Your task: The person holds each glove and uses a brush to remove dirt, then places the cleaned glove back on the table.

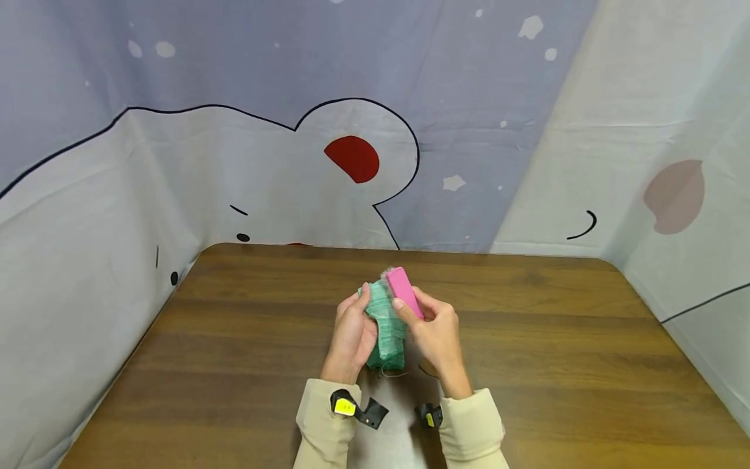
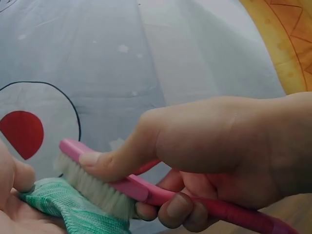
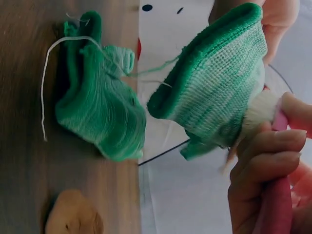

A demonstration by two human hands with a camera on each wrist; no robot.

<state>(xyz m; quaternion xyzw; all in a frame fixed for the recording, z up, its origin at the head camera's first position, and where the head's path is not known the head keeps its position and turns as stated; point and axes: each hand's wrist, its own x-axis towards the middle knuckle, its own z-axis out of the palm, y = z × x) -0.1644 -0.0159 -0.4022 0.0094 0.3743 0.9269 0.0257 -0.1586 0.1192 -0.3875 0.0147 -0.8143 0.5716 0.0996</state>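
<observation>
My left hand (image 1: 351, 333) holds a green-and-white knit glove (image 3: 219, 87), its thumb on top in the head view. My right hand (image 1: 438, 332) grips a pink brush (image 1: 404, 291), with the thumb laid along its back in the left wrist view. Pale bristles (image 2: 100, 192) rest against the knit. The held glove's dark green cuff shows in the right wrist view, with loose threads near it. Below it, a second green glove (image 3: 107, 112) lies on the table.
The brown wooden table (image 1: 234, 326) reaches back to a printed curtain (image 1: 469, 98). A brown rounded object (image 3: 73, 214) lies near the second glove. Between the forearms is a white surface (image 1: 389, 423). A black strap (image 1: 372, 413) hangs at the left wrist.
</observation>
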